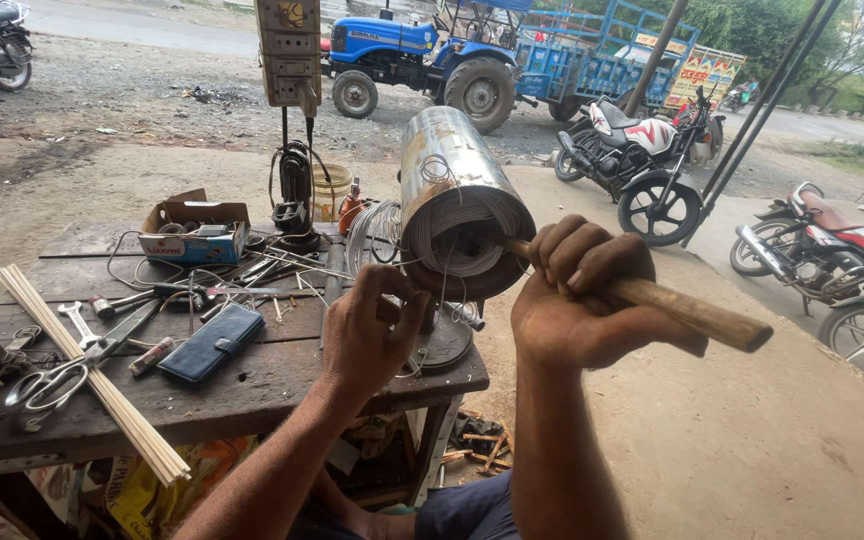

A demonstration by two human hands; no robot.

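Note:
A metal cylinder (449,175) packed with wire windings lies tilted on a stand at the right end of a dark wooden workbench (252,385), its open end facing me. My right hand (584,300) grips a wooden stick (692,313) whose far tip is pushed into the windings (457,240) at the cylinder's mouth. My left hand (370,330) is below the mouth, its fingers pinched on thin wire strands that hang from the windings.
On the bench lie scissors (47,388), a dark wallet (212,343), a bundle of pale sticks (92,375), wrenches, loose wire and a small cardboard box (195,232). Motorcycles (642,160) stand at the right, a blue tractor (422,60) behind.

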